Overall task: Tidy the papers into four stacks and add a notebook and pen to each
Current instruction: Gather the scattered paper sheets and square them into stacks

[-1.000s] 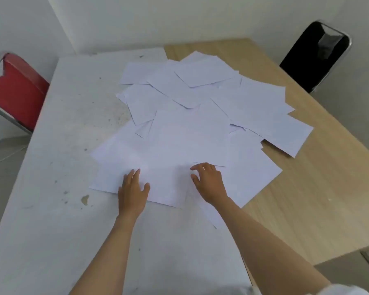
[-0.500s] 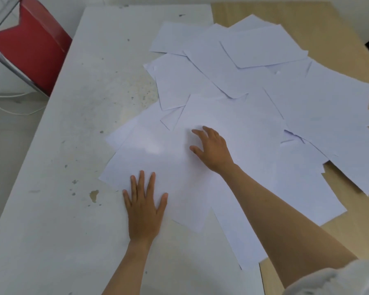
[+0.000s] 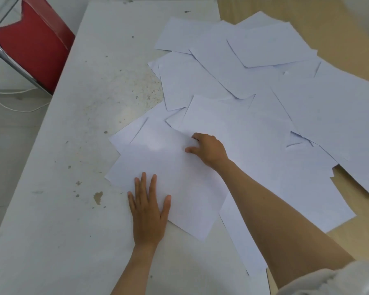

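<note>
Papers [image 3: 254,128] beside red chair [image 3: 32,50]

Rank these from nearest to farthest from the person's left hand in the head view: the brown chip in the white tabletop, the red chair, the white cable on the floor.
From the left hand:
1. Brown chip, just to its left on the white tabletop.
2. White cable, on the floor, far left.
3. Red chair, top left corner.

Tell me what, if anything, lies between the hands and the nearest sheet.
Nothing visible does. The left hand lies flat on the nearest sheet, and the right hand rests on the papers just beyond, fingers curled at a sheet's edge.
</note>
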